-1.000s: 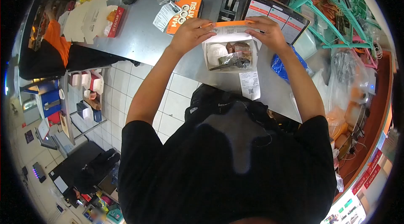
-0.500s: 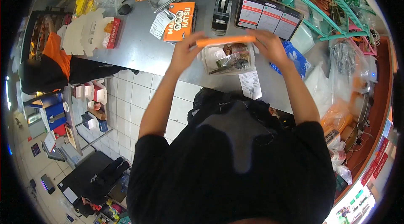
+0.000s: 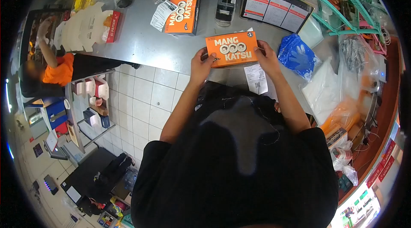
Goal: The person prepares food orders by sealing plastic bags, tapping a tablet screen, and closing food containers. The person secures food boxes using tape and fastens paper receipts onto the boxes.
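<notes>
An orange food box (image 3: 231, 49) with "MANG KATSU" on its lid lies closed near the counter's front edge, its contents hidden. My left hand (image 3: 202, 65) grips its left side, thumb on the lid. On the right side my right hand (image 3: 267, 58) holds the box in the same way. A printed receipt (image 3: 256, 78) sticks out from beneath the box toward my body. Farther back, a second orange box (image 3: 181, 13) stands on the counter with another receipt (image 3: 162, 15) against its left side.
Behind the box are a tape dispenser (image 3: 225, 3) and a tablet (image 3: 276, 7). A blue glove packet (image 3: 298, 55) and plastic bags (image 3: 323, 86) lie at right. An opened carton (image 3: 87, 28) is at left, near a person in orange (image 3: 58, 68). A teal rack (image 3: 334, 3) stands back right.
The raised lid has come down over the food, and the box is closed. Both my hands have moved down toward me, to the box's sides. The person at left has raised an arm.
</notes>
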The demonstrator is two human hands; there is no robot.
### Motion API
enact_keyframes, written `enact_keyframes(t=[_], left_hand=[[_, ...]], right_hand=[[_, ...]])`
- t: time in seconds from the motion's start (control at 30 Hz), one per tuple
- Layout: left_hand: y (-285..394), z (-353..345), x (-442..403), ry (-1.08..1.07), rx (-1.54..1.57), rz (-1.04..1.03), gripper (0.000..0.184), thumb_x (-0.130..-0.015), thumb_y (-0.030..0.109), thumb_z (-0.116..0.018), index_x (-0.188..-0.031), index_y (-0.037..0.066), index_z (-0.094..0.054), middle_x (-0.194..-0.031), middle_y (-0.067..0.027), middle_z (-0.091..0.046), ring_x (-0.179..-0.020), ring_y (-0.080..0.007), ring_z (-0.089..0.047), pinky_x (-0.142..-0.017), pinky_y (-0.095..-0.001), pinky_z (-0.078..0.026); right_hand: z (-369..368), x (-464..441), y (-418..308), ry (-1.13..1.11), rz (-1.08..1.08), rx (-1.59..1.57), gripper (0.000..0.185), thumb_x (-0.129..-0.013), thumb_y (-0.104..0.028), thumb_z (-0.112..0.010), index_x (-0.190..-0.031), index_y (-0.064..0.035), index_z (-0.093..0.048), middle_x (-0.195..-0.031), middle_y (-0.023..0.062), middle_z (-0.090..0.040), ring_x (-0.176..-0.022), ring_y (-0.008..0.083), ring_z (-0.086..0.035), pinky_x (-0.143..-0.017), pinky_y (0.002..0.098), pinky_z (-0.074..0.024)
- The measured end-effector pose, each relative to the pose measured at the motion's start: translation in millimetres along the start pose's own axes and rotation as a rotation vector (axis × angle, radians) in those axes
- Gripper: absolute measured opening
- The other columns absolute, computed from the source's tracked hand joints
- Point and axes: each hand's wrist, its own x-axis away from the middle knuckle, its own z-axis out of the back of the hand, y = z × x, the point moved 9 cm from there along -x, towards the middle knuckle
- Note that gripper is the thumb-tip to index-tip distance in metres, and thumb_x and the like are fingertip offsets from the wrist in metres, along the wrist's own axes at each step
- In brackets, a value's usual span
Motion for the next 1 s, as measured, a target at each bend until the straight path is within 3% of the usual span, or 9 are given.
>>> enact_keyframes(t=[0.13,0.27,0.43,0.57,0.67,0.77,0.83,0.93,1.0], left_hand=[[-1,11,-5,0.051,0.030,0.042,0.047,-0.089,0.016,-0.074,-0.121,-0.008,-0.050,-0.118,-0.0193,-0.060,-0.106,-0.0181,-0.060,-0.091,-0.0288,-0.049],[2,27,-7,0.134,-0.044,0.052,0.059,-0.080,0.023,-0.083,-0.116,-0.010,-0.051,-0.100,-0.0168,-0.065,-0.090,-0.0177,-0.065,-0.075,-0.0270,-0.052],[33,30,1,0.190,-0.226,0.120,0.069,-0.074,0.031,-0.088,-0.116,-0.010,-0.052,-0.092,-0.0159,-0.066,-0.081,-0.0160,-0.064,-0.069,-0.0255,-0.051],[28,28,3,0.194,-0.202,0.117,0.069,-0.074,0.033,-0.087,-0.115,-0.011,-0.054,-0.092,-0.0162,-0.066,-0.080,-0.0161,-0.064,-0.070,-0.0251,-0.052],[31,26,7,0.200,-0.165,0.089,0.069,-0.075,0.032,-0.087,-0.115,-0.012,-0.054,-0.093,-0.0168,-0.066,-0.080,-0.0159,-0.064,-0.069,-0.0249,-0.052],[32,25,7,0.213,-0.158,0.050,0.068,-0.076,0.033,-0.086,-0.116,-0.013,-0.054,-0.093,-0.0166,-0.066,-0.079,-0.0150,-0.064,-0.067,-0.0249,-0.051],[25,26,6,0.198,-0.154,0.022,0.065,-0.081,0.034,-0.082,-0.118,-0.011,-0.054,-0.094,-0.0158,-0.067,-0.077,-0.0139,-0.063,-0.063,-0.0256,-0.050],[5,17,3,0.059,-0.358,0.001,0.058,-0.090,0.035,-0.071,-0.124,-0.008,-0.054,-0.096,-0.0156,-0.067,-0.087,-0.0213,-0.065,-0.073,-0.0346,-0.051],[17,7,8,0.081,-0.603,-0.236,0.056,-0.094,0.036,-0.063,-0.130,-0.005,-0.052,-0.108,-0.0188,-0.065,-0.100,-0.0292,-0.061,-0.083,-0.0426,-0.047]], right_hand=[[9,-6,2,-0.043,-0.117,-0.053,0.045,-0.093,-0.026,-0.065,-0.128,0.0016,-0.055,-0.117,0.0142,-0.065,-0.107,0.0204,-0.061,-0.092,0.0320,-0.0467],[16,0,-22,-0.069,-0.272,-0.083,0.054,-0.089,-0.031,-0.069,-0.129,0.0027,-0.055,-0.113,0.0150,-0.066,-0.101,0.0183,-0.060,-0.086,0.0288,-0.0456],[25,-5,-30,-0.063,-0.262,0.052,0.051,-0.088,-0.034,-0.069,-0.120,0.0042,-0.062,-0.101,0.0133,-0.069,-0.091,0.0160,-0.061,-0.081,0.0279,-0.0458],[24,-5,-22,-0.084,-0.276,0.128,0.047,-0.089,-0.037,-0.068,-0.113,0.0034,-0.069,-0.095,0.0093,-0.070,-0.084,0.0127,-0.061,-0.078,0.0266,-0.0459],[26,1,-31,-0.031,-0.233,0.144,0.052,-0.087,-0.043,-0.066,-0.112,0.0023,-0.070,-0.091,0.0112,-0.073,-0.083,0.0152,-0.064,-0.077,0.0302,-0.0500],[21,9,-31,-0.080,-0.329,0.146,0.049,-0.092,-0.038,-0.064,-0.120,0.0011,-0.067,-0.097,0.0077,-0.071,-0.089,0.0147,-0.063,-0.081,0.0290,-0.0478],[20,6,-18,-0.038,-0.223,0.235,0.048,-0.094,-0.039,-0.062,-0.120,0.0002,-0.067,-0.099,0.0111,-0.071,-0.092,0.0196,-0.065,-0.084,0.0319,-0.0490],[16,8,-17,-0.001,-0.075,0.393,0.044,-0.095,-0.036,-0.059,-0.126,-0.0054,-0.064,-0.116,0.0185,-0.066,-0.096,0.0325,-0.067,-0.086,0.0390,-0.0516],[12,17,-35,0.027,0.131,0.454,0.044,-0.095,-0.032,-0.059,-0.134,-0.0100,-0.058,-0.131,0.0204,-0.058,-0.099,0.0375,-0.067,-0.088,0.0428,-0.0526]])
